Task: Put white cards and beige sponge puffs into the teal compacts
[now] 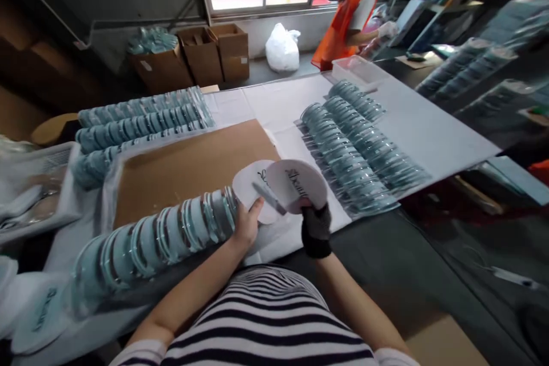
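My bare left hand (247,224) pinches the lower edge of a round white pad (246,183) with dark lettering; a grey strip (269,197) lies across its face. In my right hand (316,226), which wears a dark glove with bare fingertips showing, is a second round pad (295,180) with dark printed letters. This second pad partly overlaps the first. Just left of my left hand runs a long row of clear-wrapped round pads (158,237), standing on edge. Under both hands is the white table covering (274,243).
Brown cardboard (189,168) lies on the table, with more wrapped rows (141,120) behind it and others (343,154) at right. A white basket (68,183) stands at left. Beyond the table are cartons (199,57), a white bag (282,48) and a person in an orange vest (343,23).
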Demonstrator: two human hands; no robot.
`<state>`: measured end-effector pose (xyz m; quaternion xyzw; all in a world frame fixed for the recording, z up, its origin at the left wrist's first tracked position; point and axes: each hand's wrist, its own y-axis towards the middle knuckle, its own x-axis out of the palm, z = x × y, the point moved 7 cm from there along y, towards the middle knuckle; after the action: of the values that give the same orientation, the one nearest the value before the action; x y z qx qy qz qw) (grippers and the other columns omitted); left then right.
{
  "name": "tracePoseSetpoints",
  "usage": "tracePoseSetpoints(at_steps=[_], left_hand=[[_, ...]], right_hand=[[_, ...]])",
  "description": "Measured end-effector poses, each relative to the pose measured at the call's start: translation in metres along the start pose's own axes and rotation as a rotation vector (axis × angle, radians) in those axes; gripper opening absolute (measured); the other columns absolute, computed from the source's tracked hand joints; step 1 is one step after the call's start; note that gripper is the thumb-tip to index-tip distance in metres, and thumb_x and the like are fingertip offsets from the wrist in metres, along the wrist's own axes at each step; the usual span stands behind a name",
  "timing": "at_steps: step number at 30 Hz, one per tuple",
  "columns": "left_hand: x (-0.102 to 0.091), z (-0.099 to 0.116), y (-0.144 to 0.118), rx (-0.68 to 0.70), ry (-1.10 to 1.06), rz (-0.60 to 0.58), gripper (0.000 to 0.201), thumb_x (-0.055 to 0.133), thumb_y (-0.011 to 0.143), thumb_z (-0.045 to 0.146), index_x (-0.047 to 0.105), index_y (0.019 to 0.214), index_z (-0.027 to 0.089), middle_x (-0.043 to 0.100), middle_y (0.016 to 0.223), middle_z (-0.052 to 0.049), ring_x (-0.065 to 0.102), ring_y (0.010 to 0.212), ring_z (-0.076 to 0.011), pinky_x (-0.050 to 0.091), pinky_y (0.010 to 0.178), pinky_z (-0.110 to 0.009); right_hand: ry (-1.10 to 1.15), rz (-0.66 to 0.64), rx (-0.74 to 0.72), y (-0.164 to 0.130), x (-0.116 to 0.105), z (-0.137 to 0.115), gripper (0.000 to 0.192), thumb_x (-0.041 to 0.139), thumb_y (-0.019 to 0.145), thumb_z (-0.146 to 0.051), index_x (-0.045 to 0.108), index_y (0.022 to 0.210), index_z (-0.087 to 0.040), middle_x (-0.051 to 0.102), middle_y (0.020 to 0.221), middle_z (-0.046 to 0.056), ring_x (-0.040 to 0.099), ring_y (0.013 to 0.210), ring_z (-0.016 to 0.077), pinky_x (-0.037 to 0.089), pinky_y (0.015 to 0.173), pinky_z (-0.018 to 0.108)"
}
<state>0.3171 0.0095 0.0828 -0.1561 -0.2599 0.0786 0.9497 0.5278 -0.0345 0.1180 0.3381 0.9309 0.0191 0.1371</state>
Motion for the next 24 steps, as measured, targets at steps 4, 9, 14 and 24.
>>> tracePoseSetpoints(at_steps=[4, 9, 14, 24], left_hand=[[0.033, 0.016, 0.028, -0.079, -0.170, 0.022, 0.045, 0.074, 0.081, 0.022, 0.063, 0.124, 0.021, 0.075, 0.109, -0.007, 0.070, 0.105, -0.0216, 0.051, 0.104, -0.040], [0.110, 0.007, 0.076, -0.188, -0.318, -0.162, 0.038, 0.060, 0.091, 0.015, 0.061, 0.129, 0.018, 0.074, 0.113, -0.008, 0.069, 0.109, -0.0200, 0.052, 0.103, -0.035], [0.129, -0.030, 0.099, -0.320, -0.343, -0.118, 0.033, 0.053, 0.095, 0.012, 0.063, 0.127, 0.014, 0.074, 0.115, -0.010, 0.069, 0.108, -0.0182, 0.053, 0.100, -0.032], [0.120, -0.032, 0.097, -0.317, -0.367, -0.122, 0.039, 0.053, 0.095, 0.010, 0.061, 0.133, 0.017, 0.074, 0.116, -0.009, 0.070, 0.108, -0.0202, 0.054, 0.100, -0.035]], right_hand=[[-0.328, 0.225, -0.046, 0.031, -0.094, 0.016, 0.053, 0.060, 0.078, -0.060, 0.072, 0.098, -0.013, 0.075, 0.091, 0.015, 0.071, 0.085, 0.0284, 0.055, 0.073, 0.038], [-0.862, 0.066, -0.358, 0.018, -0.118, 0.017, 0.060, 0.036, 0.097, -0.060, 0.071, 0.079, -0.015, 0.071, 0.071, 0.017, 0.067, 0.064, 0.0256, 0.044, 0.058, 0.033], [-1.115, -0.303, -0.306, 0.027, -0.042, 0.034, 0.047, 0.032, 0.103, -0.042, 0.070, 0.096, -0.016, 0.072, 0.080, 0.014, 0.068, 0.072, 0.0227, 0.038, 0.060, 0.029], [-1.145, -0.444, -0.154, 0.048, -0.001, 0.045, 0.031, 0.037, 0.102, -0.033, 0.062, 0.107, -0.016, 0.072, 0.090, 0.010, 0.064, 0.075, 0.0182, 0.029, 0.060, 0.027]])
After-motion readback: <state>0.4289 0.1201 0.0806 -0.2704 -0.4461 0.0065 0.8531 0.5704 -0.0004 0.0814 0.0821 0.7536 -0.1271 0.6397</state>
